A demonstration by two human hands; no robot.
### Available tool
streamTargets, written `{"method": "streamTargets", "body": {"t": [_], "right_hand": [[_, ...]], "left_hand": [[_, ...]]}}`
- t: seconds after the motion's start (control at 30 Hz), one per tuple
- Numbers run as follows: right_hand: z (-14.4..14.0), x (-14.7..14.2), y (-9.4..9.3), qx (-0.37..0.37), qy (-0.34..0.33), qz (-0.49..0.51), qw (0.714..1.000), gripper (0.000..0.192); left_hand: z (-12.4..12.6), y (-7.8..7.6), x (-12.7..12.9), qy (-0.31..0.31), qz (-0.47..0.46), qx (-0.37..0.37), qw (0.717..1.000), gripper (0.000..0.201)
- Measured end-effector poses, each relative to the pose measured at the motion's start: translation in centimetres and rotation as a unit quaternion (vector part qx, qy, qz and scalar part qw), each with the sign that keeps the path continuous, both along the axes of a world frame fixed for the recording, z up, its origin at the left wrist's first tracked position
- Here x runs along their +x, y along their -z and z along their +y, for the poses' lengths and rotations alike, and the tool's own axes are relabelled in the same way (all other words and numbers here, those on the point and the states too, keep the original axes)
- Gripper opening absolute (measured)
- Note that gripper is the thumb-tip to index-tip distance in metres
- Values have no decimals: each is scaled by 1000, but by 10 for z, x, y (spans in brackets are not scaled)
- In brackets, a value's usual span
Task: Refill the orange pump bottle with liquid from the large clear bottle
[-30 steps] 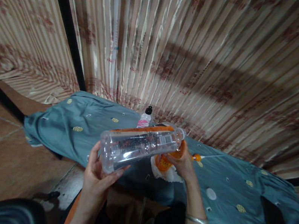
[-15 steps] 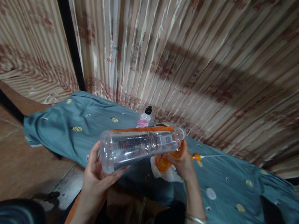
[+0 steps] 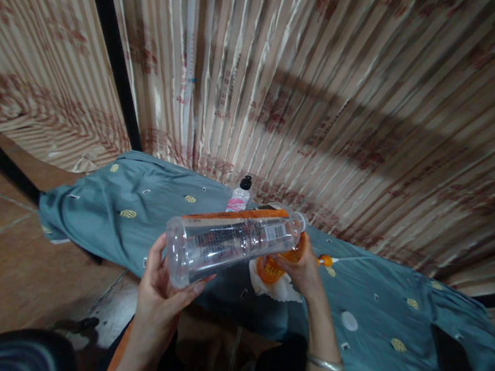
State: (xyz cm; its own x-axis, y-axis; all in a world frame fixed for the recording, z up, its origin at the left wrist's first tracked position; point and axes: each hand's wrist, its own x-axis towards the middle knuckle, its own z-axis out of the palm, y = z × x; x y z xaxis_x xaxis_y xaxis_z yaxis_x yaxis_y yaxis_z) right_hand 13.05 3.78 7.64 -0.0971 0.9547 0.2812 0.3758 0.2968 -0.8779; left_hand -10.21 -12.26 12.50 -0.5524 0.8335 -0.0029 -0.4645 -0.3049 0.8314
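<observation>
Two hands on one job in the head view: the left hand [image 3: 158,297] has its fingers wrapped round the base of a clear plastic bottle [image 3: 231,243], which is tipped nearly flat in the air above the near edge of the teal cloth [image 3: 126,228]. The right hand [image 3: 304,268] is clenched round a small orange container [image 3: 272,267], held right up against the bottle's open mouth.

Biggest risk, I'd say, is a spill. Bottle mouth and container look small, so any wobble could send liquid onto the white rag [image 3: 280,289] or the cloth. The grip on the base looks light too, so the bottle could roll out. A dark phone [image 3: 456,369] lies well apart to the right, probably safe. Can't tell if anything is actually flowing.
</observation>
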Motion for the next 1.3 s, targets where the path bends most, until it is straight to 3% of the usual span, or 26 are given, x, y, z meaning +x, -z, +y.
{"method": "streamTargets", "body": {"t": [1.3], "right_hand": [[0, -1, 0, 19, -6, 20, 1000, 86]], "left_hand": [[1, -1, 0, -11, -5, 8, 1000, 87]]}}
